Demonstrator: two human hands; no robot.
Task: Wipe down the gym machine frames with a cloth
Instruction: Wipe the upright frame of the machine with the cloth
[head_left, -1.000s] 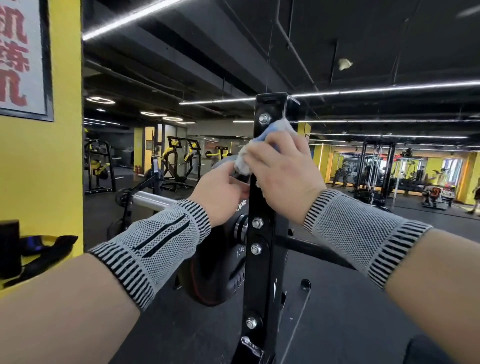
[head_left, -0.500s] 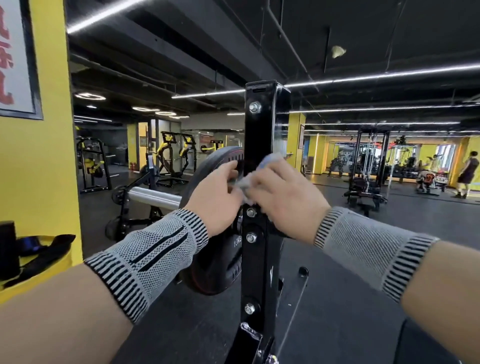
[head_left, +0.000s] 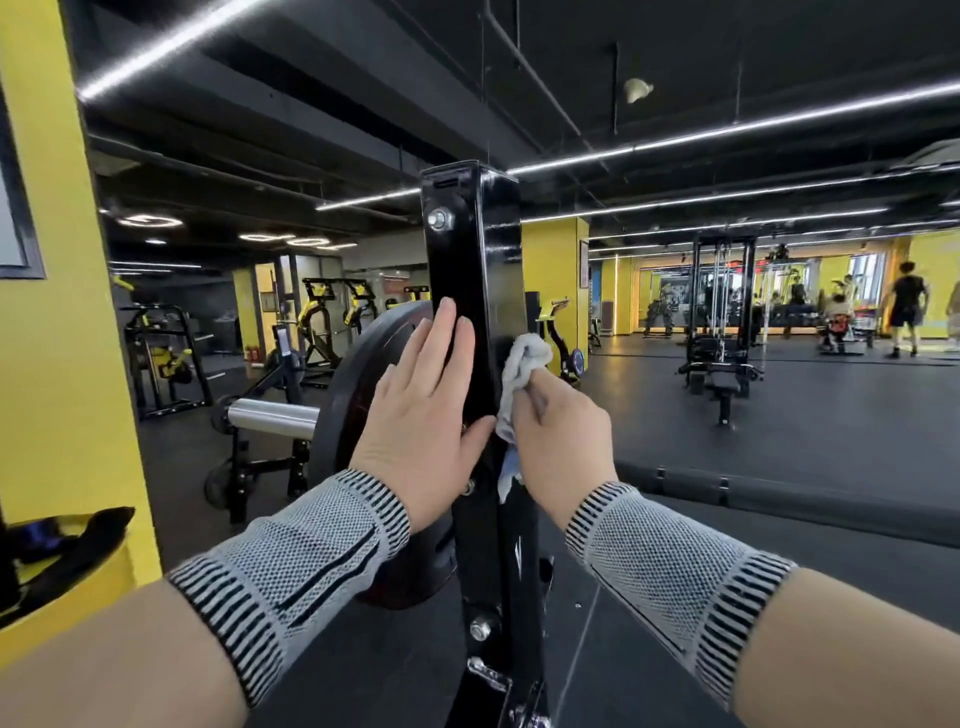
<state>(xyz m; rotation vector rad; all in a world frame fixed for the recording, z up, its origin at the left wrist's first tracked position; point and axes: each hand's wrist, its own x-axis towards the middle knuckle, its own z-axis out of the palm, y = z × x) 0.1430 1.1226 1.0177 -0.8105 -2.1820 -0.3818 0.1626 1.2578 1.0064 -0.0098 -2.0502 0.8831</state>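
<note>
A black upright post (head_left: 470, 249) of a gym rack rises in the middle of the head view, with bolts along its front face. My left hand (head_left: 421, 410) lies flat against the post's front and left side, fingers straight and pointing up. My right hand (head_left: 558, 441) grips a crumpled white cloth (head_left: 522, 364) and holds it against the post's right side. A tail of the cloth hangs down below my fist. Both wrists wear grey knitted sleeves.
A black weight plate (head_left: 353, 395) on a steel bar sleeve (head_left: 272, 414) sits just behind the post on the left. A yellow pillar (head_left: 67, 312) stands close on the left. Other machines (head_left: 719, 322) and a person (head_left: 906, 306) are far off across the dark floor.
My left hand has opened and gone flat on the post. My right hand has carried the cloth from the post's front round to its right side. The view has shifted.
</note>
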